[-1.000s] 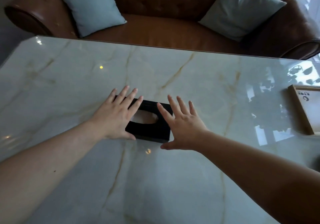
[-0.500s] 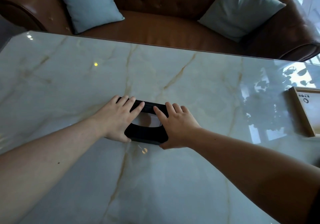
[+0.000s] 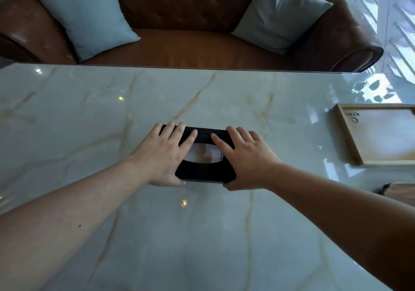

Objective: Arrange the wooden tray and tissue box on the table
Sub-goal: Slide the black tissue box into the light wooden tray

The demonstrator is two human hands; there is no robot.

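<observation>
A black tissue box with an oval opening showing white tissue lies near the middle of the marble table. My left hand covers its left end, fingers over the top and thumb at the near edge. My right hand grips its right end the same way. The wooden tray, shallow with a pale base and a small printed mark, rests at the table's right edge, well apart from both hands.
Beyond the table's far edge stands a brown leather sofa with two light blue cushions. A tan object pokes in at the right edge, near my right forearm, below the tray.
Both hands went from spread beside the box to closing over its two ends. The box has turned from a slanted position to lie square to the table edge.
</observation>
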